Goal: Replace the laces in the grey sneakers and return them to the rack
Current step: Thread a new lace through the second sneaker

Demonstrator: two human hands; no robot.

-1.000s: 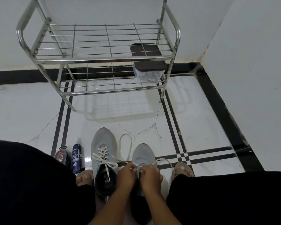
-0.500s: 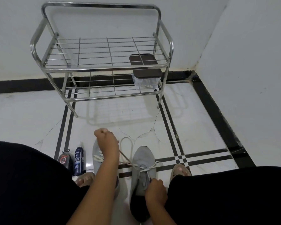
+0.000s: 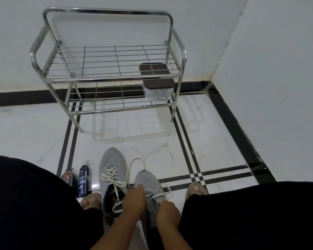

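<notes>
The right grey sneaker [image 3: 148, 184] is gripped by the left hand [image 3: 134, 201]; its white lace [image 3: 159, 193] is seemingly pinched by the right hand [image 3: 167, 212].

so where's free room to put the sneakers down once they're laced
The rack's top shelf is bare left of the brown-lidded box, as is the lower shelf. The floor between rack and sneakers is open. It is crowded near the knees: left sneaker, two bottles, loose lace.

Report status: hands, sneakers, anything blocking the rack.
Both hands, left hand and right hand, working the lace on the right sneaker. Left sneaker laced, on the floor. Rack shelves mostly free; nothing blocking.
</notes>
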